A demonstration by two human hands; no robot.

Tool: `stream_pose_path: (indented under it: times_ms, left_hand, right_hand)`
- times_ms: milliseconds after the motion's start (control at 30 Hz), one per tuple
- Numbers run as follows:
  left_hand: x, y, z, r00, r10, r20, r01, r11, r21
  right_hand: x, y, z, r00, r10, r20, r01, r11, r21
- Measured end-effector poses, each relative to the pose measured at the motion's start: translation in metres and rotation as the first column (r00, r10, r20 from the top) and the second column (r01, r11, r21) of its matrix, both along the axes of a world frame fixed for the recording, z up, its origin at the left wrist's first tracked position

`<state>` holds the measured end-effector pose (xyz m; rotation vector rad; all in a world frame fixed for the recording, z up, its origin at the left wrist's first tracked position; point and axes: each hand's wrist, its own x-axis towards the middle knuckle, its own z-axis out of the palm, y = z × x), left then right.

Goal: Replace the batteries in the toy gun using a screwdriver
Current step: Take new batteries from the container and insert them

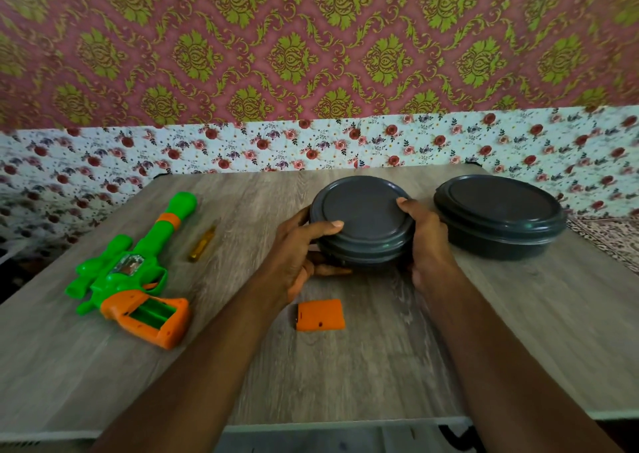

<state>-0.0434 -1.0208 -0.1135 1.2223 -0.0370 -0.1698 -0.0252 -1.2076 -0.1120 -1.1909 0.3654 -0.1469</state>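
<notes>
Both hands hold one round, dark grey lidded container, the centre container [363, 217], which stands at the middle of the desk [345, 376] towards its far edge.

- Left hand [297, 248]: grips the left side of the centre container. The thumb lies on the lid rim and the fingers curl round the lower wall, with fingertips showing beneath the base edge.
- Right hand [427, 241]: grips the right side of the same container. The thumb rests on the lid edge. The remaining fingers wrap round the wall and are mostly hidden.
- The lid is seated on the centre container. Its contents cannot be seen.

A second container of the same type, the right-side container [498, 210], stands just beside the first with its lid on, and neither hand touches it.

The toy gun [128, 273], green with orange parts, lies flat on the left part of the desk, barrel pointing away from the person. The battery compartment [152, 312] in its orange grip is open and shows a green interior. Whether it contains cells cannot be determined.

The screwdriver [202, 243], with an amber handle, lies on the desk just right of the barrel, apart from it.

The orange battery cover [321, 315] lies loose on the desk between the forearms, nearer the person than the centre container.
</notes>
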Motion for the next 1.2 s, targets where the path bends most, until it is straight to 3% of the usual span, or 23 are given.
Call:
stream_pose_path:
  times_ms: [267,433,567,700,833,933,1067,1200]
  left_hand:
    - [-0.001,-0.008,-0.005,1.0,-0.025,0.01,0.026,0.999,-0.028]
    - [0.0,-0.005,-0.004,1.0,0.018,-0.018,-0.018,1.0,-0.008]
    - [0.005,-0.005,-0.011,0.992,0.126,0.006,-0.126,0.992,0.019]
    - [0.007,-0.003,-0.016,0.972,0.222,0.071,-0.227,0.972,0.06]
    - [0.009,0.0,-0.02,0.946,0.263,0.186,-0.299,0.932,0.202]
    - [0.011,0.007,-0.019,0.925,0.219,0.312,-0.341,0.84,0.422]
    - [0.02,0.014,-0.018,0.924,0.189,0.334,-0.346,0.785,0.514]
    - [0.043,0.015,-0.014,0.91,0.163,0.381,-0.385,0.67,0.635]
  right_hand:
    - [0.002,-0.001,-0.001,0.997,-0.075,0.016,0.075,0.997,0.013]
    - [-0.005,0.004,-0.001,0.995,-0.102,-0.011,0.098,0.977,-0.191]
    - [-0.011,0.005,-0.001,0.996,0.002,0.09,0.007,0.995,-0.1]
    - [-0.014,0.002,-0.007,0.98,0.104,0.172,-0.073,0.981,-0.178]
    - [-0.017,0.005,-0.011,0.968,0.117,0.222,-0.035,0.938,-0.344]
    - [-0.017,0.012,-0.012,0.986,0.071,0.148,0.022,0.833,-0.552]
    - [0.0,0.016,-0.012,0.996,0.008,0.088,0.048,0.785,-0.618]
    - [0.029,0.022,-0.009,0.998,-0.055,0.039,0.067,0.755,-0.652]
